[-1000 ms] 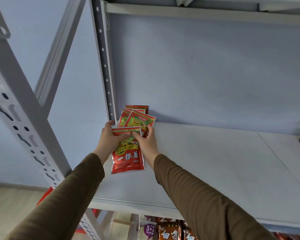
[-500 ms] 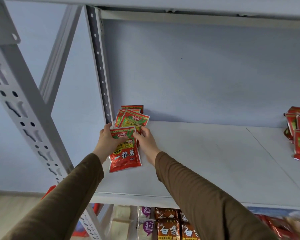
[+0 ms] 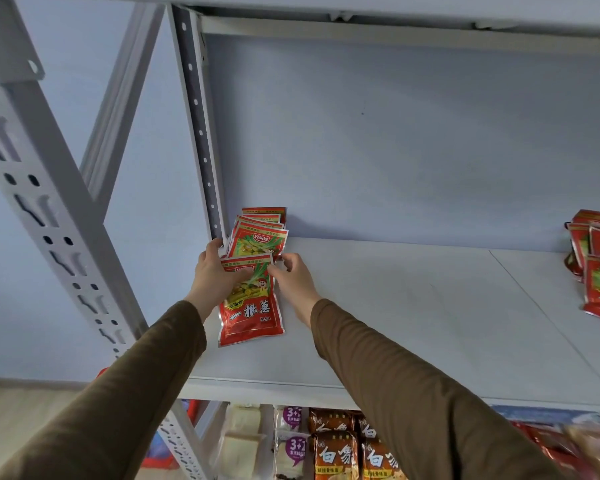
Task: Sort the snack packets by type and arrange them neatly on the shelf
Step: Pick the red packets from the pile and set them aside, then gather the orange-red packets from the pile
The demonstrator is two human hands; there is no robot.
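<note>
A red snack packet [image 3: 252,313] with green-onion artwork lies flat at the left end of the white shelf board [image 3: 413,323]. My left hand [image 3: 213,275] grips its top left corner, thumb on the front. My right hand [image 3: 293,277] pinches its top right corner. Behind it, several matching red packets [image 3: 260,233] lie overlapped in a row running back to the wall. A loose pile of red packets [image 3: 598,261] lies at the shelf's far right, cut off by the frame edge.
A grey perforated upright [image 3: 201,133] stands just left of the packet row, and a slotted front post [image 3: 45,209] rises at the left. The shelf below holds orange noodle packs [image 3: 336,452] and white-and-purple packs [image 3: 291,441]. Another board runs overhead.
The view has shifted right and down a little, showing more of the right pile and the lower shelf. Both hands stay on the top corners of the front packet.
</note>
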